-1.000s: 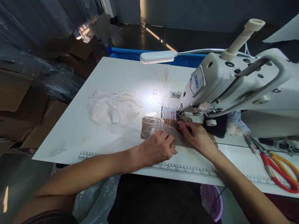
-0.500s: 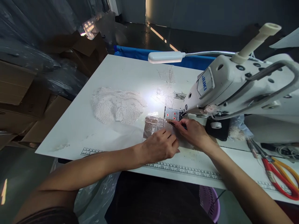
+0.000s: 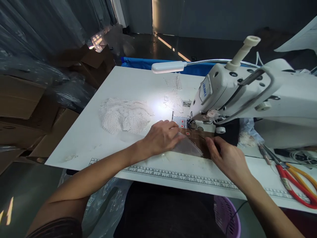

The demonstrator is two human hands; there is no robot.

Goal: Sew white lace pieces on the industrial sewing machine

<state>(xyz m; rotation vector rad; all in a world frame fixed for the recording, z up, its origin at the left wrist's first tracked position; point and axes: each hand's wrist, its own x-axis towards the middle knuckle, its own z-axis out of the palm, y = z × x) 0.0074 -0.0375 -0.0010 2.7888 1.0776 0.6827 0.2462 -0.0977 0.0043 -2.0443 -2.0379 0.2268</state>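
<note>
My left hand (image 3: 162, 137) is closed, its fingertips pinching a sheer whitish piece of fabric (image 3: 187, 147) in front of the sewing machine (image 3: 223, 92). The fabric's free part slants toward my right hand over a brown patch (image 3: 206, 134) on the machine bed. My right hand (image 3: 226, 157) lies at the right end of that patch. Its thumb and fingers are pressed together around a thin dark pointed tool (image 3: 202, 137), whose kind I cannot make out. Just beyond the fabric is the needle area (image 3: 190, 124), beside a metal plate with red marks.
Left on the white table (image 3: 81, 132) lies a pile of white lace (image 3: 125, 115); lace scraps (image 3: 173, 100) lie farther back. A lamp (image 3: 169, 67) hangs above. Scissors (image 3: 293, 181) rest at right, a printed ruler (image 3: 185, 177) along the front edge. Cardboard boxes (image 3: 22, 96) stand left.
My right hand has moved right, away from the needle area, with the thin tool. My left hand has shifted up and left, and the sheer fabric now shows between my hands. The view has shifted slightly.
</note>
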